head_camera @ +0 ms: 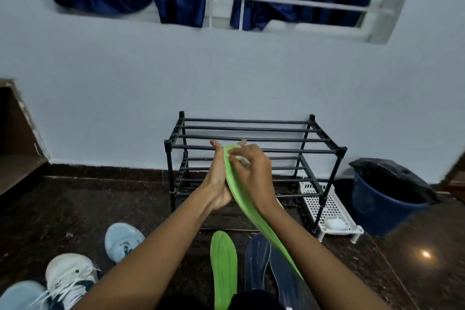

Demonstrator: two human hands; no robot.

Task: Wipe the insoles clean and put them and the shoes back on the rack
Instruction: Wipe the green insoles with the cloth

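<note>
The fingers of our right hand pinch a white wipe against the toe of the green insole, which our left hand backs with straight fingers before the black rack, while a second green insole and 2 dark insoles lie on the floor below.

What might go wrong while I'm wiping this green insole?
The bendy green foam insole is backed only near its upper end by the left hand; its free lower end could drag over the dark navy insoles on the floor. The small white wipe pinched in the right hand may slip out.
</note>
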